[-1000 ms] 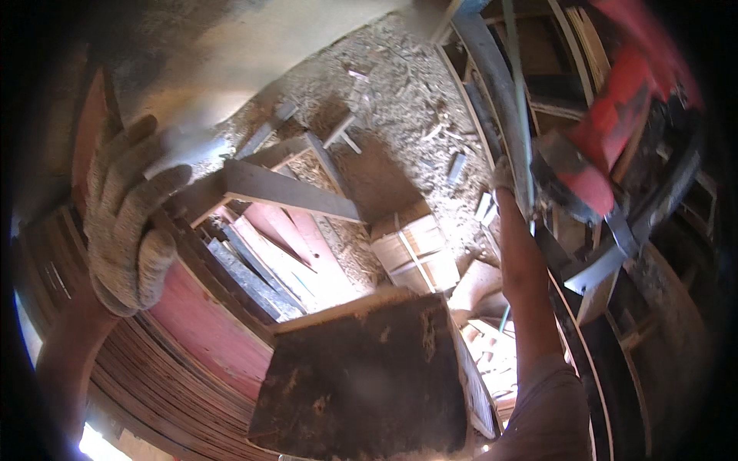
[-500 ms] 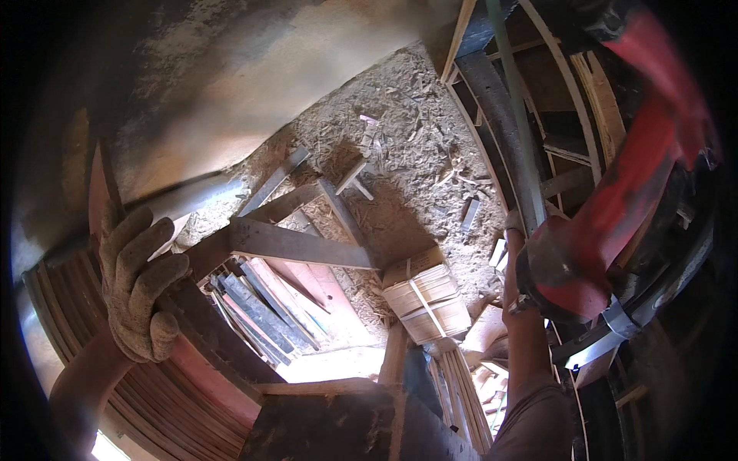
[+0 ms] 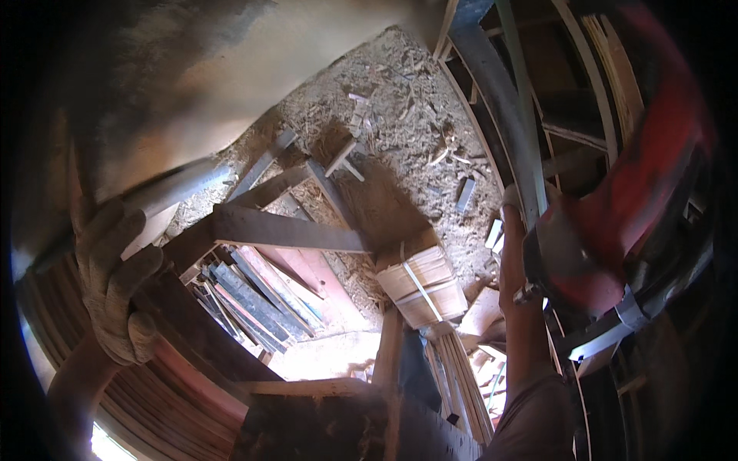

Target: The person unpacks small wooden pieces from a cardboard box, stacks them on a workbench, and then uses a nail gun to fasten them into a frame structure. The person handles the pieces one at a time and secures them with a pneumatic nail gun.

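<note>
— Wooden boards (image 3: 165, 388), stacked, eight o'clock; our left hand (image 3: 113, 292) alongside, gloved, loosely open, perhaps for balance. Right hand (image 3: 510, 198)?

— Half past two, by the dark beam (image 3: 500, 96); grip, we can't tell. Frame (image 3: 284, 231), inward at eight, seems to corral strips (image 3: 254, 296); strap (image 3: 421, 283) likely binds our half-past-four bundle (image 3: 400, 293).

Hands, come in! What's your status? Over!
Left hand gloved, near stacked boards. Right hand near dark beam, grip unclear. Red part beside right forearm.

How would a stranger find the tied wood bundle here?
Start at the littered floor, upper middle. Follow it down; right of the wooden frame lies the bundle. A white strap crosses its pale sides, unlike the dark boards farther left.
</note>
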The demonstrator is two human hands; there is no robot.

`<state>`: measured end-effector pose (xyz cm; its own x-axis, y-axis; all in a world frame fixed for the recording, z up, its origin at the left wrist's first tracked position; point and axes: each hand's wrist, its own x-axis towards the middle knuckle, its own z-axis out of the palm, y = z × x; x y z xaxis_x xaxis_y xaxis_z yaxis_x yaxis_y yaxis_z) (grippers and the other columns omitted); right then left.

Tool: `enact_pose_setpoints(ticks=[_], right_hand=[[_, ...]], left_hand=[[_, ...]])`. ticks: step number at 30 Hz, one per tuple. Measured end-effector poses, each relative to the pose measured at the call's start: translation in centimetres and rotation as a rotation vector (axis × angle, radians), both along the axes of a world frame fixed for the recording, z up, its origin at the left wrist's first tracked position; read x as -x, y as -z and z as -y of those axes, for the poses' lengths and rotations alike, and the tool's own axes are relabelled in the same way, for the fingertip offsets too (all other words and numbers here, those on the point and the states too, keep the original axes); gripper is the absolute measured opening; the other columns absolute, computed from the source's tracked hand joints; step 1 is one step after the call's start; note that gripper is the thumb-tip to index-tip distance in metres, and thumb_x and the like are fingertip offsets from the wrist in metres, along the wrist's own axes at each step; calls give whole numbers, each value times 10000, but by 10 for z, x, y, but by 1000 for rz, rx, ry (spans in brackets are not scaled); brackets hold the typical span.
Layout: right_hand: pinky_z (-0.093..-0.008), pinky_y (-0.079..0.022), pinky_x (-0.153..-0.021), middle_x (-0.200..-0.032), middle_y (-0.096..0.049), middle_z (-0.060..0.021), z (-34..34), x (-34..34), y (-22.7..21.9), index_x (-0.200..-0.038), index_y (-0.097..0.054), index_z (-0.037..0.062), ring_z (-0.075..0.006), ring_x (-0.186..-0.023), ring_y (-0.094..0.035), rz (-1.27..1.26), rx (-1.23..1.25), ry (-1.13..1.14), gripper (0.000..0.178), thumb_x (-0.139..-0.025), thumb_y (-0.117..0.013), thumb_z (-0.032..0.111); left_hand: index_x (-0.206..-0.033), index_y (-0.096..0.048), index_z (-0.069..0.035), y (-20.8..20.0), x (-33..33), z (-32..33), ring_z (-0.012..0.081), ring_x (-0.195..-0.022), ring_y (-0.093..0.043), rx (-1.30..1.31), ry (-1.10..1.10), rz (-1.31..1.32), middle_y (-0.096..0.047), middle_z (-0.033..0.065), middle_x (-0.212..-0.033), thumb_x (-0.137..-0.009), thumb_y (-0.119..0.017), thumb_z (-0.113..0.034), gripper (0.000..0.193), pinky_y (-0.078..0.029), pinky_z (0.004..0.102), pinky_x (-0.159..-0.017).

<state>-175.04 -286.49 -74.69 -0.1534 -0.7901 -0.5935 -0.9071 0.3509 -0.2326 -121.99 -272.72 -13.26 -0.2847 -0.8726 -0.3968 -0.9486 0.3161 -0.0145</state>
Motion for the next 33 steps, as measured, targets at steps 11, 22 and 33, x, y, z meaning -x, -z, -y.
enact_pose_setpoints(ticks=[11,22,33], right_hand=[[-302,-504,-566,-909,-727,-60,-117,-58,-193,-1090,-647,36,-127,-714,-648,845,-415,350,161,-1032,-641,185],[-287,-503,-771,-978,-693,-60,-122,-73,-568,-1143,-641,0,-120,-850,-636,630,-26,316,237,-1064,-594,218],[-451,-495,-981,-1170,-705,-79,-223,-59,-666,-1079,-719,116,-306,-1116,-641,528,225,-756,350,-752,-674,-2]], left_hand=[[-1270,-568,-56,0,-4,-5,441,-1363,-492,116,139,17,-573,196,-1381,-1088,-316,-396,460,-396,583,-1132],[-1352,-614,-45,27,-32,-18,376,-1286,-540,153,112,-128,-582,152,-1426,-1093,-444,-267,381,-414,470,-1092],[-1248,-656,-65,30,-8,-1,348,-1418,-453,381,108,-124,-596,106,-1404,-1042,-524,-286,329,-316,480,-1232]])
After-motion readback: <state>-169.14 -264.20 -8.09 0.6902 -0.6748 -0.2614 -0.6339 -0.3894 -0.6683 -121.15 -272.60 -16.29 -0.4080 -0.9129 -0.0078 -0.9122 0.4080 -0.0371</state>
